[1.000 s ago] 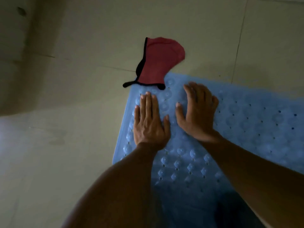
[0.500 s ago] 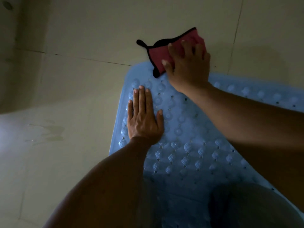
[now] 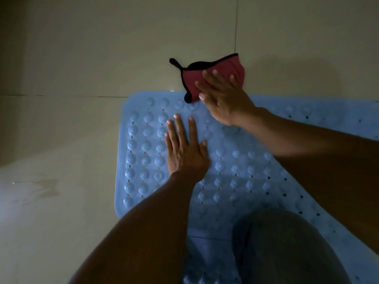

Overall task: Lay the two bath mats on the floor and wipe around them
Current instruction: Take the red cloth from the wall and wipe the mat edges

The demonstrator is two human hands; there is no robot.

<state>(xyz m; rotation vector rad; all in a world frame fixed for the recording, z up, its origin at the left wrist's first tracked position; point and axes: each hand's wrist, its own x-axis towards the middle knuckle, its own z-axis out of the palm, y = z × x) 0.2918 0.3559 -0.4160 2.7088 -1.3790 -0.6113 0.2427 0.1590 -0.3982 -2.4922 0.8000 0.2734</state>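
Note:
A light blue bath mat (image 3: pixel 242 173) with rows of raised suction bumps and small holes lies flat on the tiled floor. My left hand (image 3: pixel 184 152) rests palm down on it near its left end, fingers spread. My right hand (image 3: pixel 223 99) presses flat on a red cloth (image 3: pixel 217 70) with black trim, which lies on the floor just past the mat's far edge, one corner overlapping the mat. A second blue mat edge (image 3: pixel 207 249) shows under the near side, partly hidden by my knee.
Pale floor tiles (image 3: pixel 102 48) with thin grout lines surround the mat. A wet patch (image 3: pixel 37 187) glints on the floor at the left. My knee in grey fabric (image 3: pixel 287 249) fills the lower right.
My right hand left the mat, reached forward and came down on the red cloth, turning and shifting it. My left hand stayed flat on the mat.

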